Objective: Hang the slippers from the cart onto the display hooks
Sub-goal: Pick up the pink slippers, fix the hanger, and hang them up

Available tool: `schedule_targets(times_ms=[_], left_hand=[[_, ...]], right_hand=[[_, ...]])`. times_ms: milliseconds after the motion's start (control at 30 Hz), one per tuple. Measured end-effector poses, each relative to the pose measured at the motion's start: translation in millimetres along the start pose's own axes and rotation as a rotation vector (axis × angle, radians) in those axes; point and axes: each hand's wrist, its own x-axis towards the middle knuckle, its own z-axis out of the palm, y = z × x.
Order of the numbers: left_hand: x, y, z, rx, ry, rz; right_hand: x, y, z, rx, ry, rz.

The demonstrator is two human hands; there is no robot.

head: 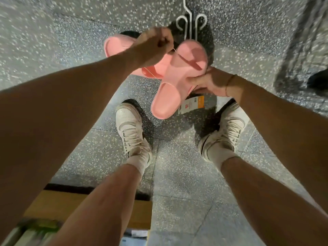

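Slippers (175,75), pink and string-tied, hung over the floor: left hand (154,45) pinched the string (150,72), right hand (209,82) gripped one slipper. Next, presumably, looping the string onto the white hook (190,23).

The slippers (170,71) are hanging in the upper centre of the view, above the floor (177,174). The left hand (152,45) is sitting at the pair's 10 o'clock, pinching a thin string (150,72) that is running down across the slippers. The right hand (209,82) is gripping the pair at 4 o'clock. A tag (192,103) is dangling just below the right hand, at 5 o'clock from the pair. A wire hook (191,22) is lying at 12 o'clock, behind the slippers. Two shoes (131,132) are standing on the floor at 6 o'clock, one to each side. A box (58,205) is sitting at 7 o'clock, nearest the viewer.
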Motion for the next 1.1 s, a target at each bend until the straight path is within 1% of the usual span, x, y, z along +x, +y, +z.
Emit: schedule_targets(times_ms=[100,133,167,200,267,300,333,367,400,433,500,600,667,767,833,900,967,1100], left_hand=[[2,2,2,-0.023,0.031,-0.014],[3,1,3,-0.027,0.046,-0.005],[4,-1,5,-0.024,0.05,-0.004],[4,-4,9,-0.025,0.048,-0.006],[7,-11,16,-0.035,0.058,-0.017],[8,-13,19,-0.051,0.068,-0.019],[10,-13,22,-0.069,0.091,-0.014],[12,-13,23,-0.078,0.121,-0.005],[14,-14,24,-0.086,0.151,0.005],[16,-15,25,-0.091,0.174,0.008],[17,-18,25,-0.105,0.195,0.013],[18,-20,25,-0.141,0.185,0.039],[17,-20,23,-0.171,0.175,0.047],[16,-19,21,-0.178,0.179,0.062],[14,-18,20,-0.177,0.184,0.072],[12,-18,19,-0.168,0.186,0.069],[10,-19,19,-0.151,0.187,0.064],[9,-22,12,-0.133,0.162,0.056]], right_hand=[[1,-25,-16,-0.162,-0.205,0.196],[4,-32,-20,-0.233,-0.245,0.263],[7,-40,-24,-0.318,-0.256,0.334],[12,-48,-27,-0.428,-0.227,0.409],[24,-64,-32,-0.686,-0.112,0.5],[31,-73,-35,-0.812,0.017,0.474],[40,-81,-38,-0.898,0.192,0.376],[48,-91,-41,-0.904,0.367,0.255],[56,-101,-42,-0.834,0.526,0.153],[62,-109,-40,-0.752,0.641,0.079],[75,-118,-34,-0.644,0.748,-0.035],[92,-124,-20,-0.648,0.778,-0.244],[96,-130,-9,-0.691,0.746,-0.291],[97,-139,9,-0.748,0.678,-0.326],[105,-144,20,-0.845,0.717,-0.335],[113,-152,33,-0.938,0.757,-0.293],[119,-160,41,-0.948,0.742,-0.276],[126,-164,48,-0.95,0.677,-0.337]])
